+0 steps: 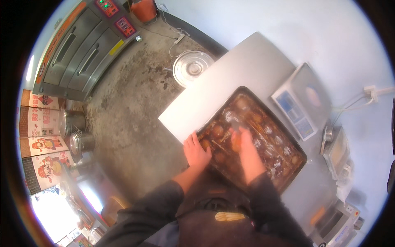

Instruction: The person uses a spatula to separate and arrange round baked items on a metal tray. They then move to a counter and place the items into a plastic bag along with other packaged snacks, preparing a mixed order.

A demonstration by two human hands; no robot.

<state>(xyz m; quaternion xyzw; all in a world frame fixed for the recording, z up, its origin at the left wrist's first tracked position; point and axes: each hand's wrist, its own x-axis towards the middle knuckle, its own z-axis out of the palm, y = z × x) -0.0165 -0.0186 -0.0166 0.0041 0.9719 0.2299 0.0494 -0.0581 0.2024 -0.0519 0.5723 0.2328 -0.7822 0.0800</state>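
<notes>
A dark rectangular baking tray (263,108) lies at an angle on the pale table. Brown stains, round marks and whitish smears cover its inside. My left hand (196,153) holds the tray's left edge, its thumb on the inner side and its fingers over the rim. Over the middle of the tray is my right hand (247,148), fingers curled downward and blurred. An orange-brown patch (235,142) shows at its fingertips; whether that is a held thing or the tray's surface cannot be told.
A digital scale (298,99) stands on the table (251,61) beyond the tray's right side. Behind it lie a small metal container (328,133) and a plastic bag (345,187). A round metal lid (193,68) is past the table's left edge. A deck oven (82,53) stands far left.
</notes>
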